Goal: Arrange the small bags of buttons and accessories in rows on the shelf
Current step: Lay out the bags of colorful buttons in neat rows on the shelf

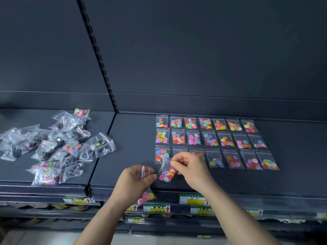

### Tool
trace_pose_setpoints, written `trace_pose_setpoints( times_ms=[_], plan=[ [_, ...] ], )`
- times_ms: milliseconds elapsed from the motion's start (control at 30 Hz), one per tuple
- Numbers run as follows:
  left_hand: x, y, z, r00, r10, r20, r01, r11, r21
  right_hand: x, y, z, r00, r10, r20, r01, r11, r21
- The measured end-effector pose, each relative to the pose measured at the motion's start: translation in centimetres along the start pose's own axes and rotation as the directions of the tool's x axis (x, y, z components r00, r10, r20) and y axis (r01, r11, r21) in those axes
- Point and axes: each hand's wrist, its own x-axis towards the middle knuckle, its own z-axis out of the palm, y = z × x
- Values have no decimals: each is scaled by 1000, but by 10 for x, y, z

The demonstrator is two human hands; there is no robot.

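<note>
Now we are pinching the top edge of a small clear bag of buttons (167, 174) between the thumb and fingertips of our right hand (192, 167), and the bag is hanging tilted just above the front of the dark shelf (134, 147), with red, pink and white buttons gathering at its lower end. Our left hand (135, 181) is curling round a second bag (146, 196) just beside it, gripping the clear upper part while the pink and yellow buttons are sagging below the palm, out past the shelf's front edge. Both hands are working close together but are not touching. Beyond them, the arranged bags (210, 139) are lying flat on the shelf in three rows of seven, each one showing mixed bright buttons, and our right hand is partly covering the second and third bags of the nearest row. Off to the left, on the neighbouring shelf section, a loose pile of bags (53, 147) is lying in a heap, some holding coloured buttons and others dark pieces we cannot tell apart. Price labels (156, 208) are showing along the shelf edges below, and a slotted upright (99, 55) is rising between the two sections.
</note>
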Motion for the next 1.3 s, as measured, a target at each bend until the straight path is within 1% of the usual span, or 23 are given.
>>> trace_pose_setpoints(
  times_ms=[133, 233, 333, 467, 533, 667, 733, 833, 967, 1000, 1133, 1200, 1300],
  plan=[
    [4, -7, -14, 1000, -4, 0, 4, 1000, -6, 3, -6, 16, 998, -42, 51, 50, 984, -171],
    [7, -9, -18, 1000, 4, 24, -4, 1000, 17, 3, -8, 22, 996, -61, 67, 77, 962, -262],
    [11, -10, -19, 999, 0, 48, -1, 1000, 19, 2, -8, 23, 995, -96, 32, 101, 943, -318],
    [15, -12, -21, 999, -5, 46, 5, 1000, 7, -4, -7, 19, 977, -212, -37, 180, 901, -396],
    [16, -13, -21, 998, -29, 55, 30, 999, -29, -8, -5, 19, 975, -223, -21, 195, 892, -409],
    [15, -13, -24, 994, -37, 101, 49, 991, -121, -12, 2, 23, 978, -191, 84, 208, 875, -437],
    [13, -12, -26, 993, -37, 109, 55, 983, -172, -12, 3, 24, 977, -186, 100, 211, 872, -443],
    [13, -11, -29, 989, -72, 130, 110, 944, -311, -12, 3, 23, 978, -172, 121, 208, 868, -450],
    [16, -13, -30, 986, -114, 124, 153, 915, -374, -15, 4, 23, 979, -151, 139, 198, 877, -438],
    [16, -13, -29, 987, -112, 117, 148, 915, -375, -16, 4, 24, 979, -151, 135, 195, 879, -434],
    [17, -15, -26, 999, -45, 21, 49, 963, -264, -19, 4, 28, 981, -168, 95, 193, 891, -411],
    [18, -15, -29, 999, -40, 17, 43, 963, -268, -21, 3, 29, 983, -164, 76, 181, 906, -382],
    [18, -13, -32, 999, -16, 41, 25, 976, -217, -20, 3, 25, 985, -162, 55, 171, 918, -357]
  ],
)
